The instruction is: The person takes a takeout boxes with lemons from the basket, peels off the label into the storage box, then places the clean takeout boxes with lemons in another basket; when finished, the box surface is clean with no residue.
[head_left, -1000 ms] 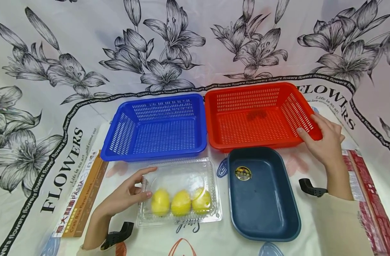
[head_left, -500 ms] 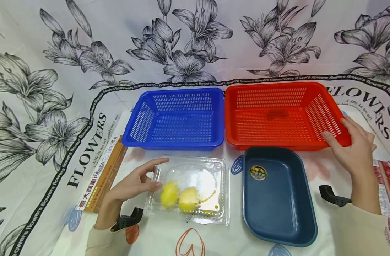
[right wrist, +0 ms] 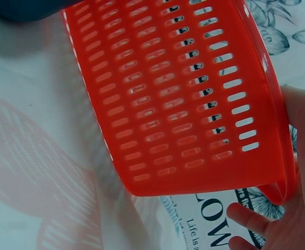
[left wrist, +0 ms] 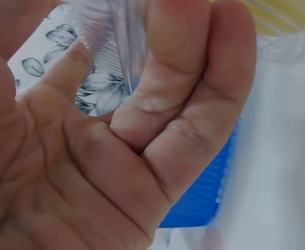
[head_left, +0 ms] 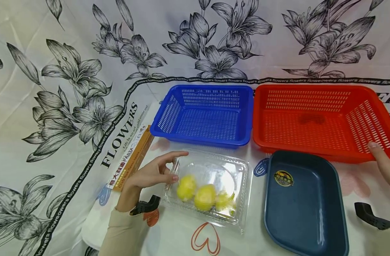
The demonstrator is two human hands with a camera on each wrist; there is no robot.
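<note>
My left hand [head_left: 153,172] grips the left edge of a clear plastic lidded box [head_left: 246,185], thumb nearer me and fingers behind. Inside, three yellow lemon-like fruits [head_left: 205,197] lie along the near side; the right one is blurred by glare. The box sits slanted, its right side nearer me. In the left wrist view, the fingers [left wrist: 178,78] curl about the clear edge. At the right, my right hand [head_left: 386,163] holds the rim of a red slotted basket [head_left: 310,149], thumb over its inner side; most of this hand is cut off by the frame.
A blue slotted basket [head_left: 201,140] stands left of the red one, behind the box. A dark blue tray [head_left: 297,213] with a round sticker lies right of the box, touching the red basket's front in this view. A brown pasta packet [head_left: 134,160] lies at the left.
The head view has turned left, so everything shifts right and the right hand is partly cut off. The clear box has turned, its right side coming nearer; the fruits have shifted inside.
</note>
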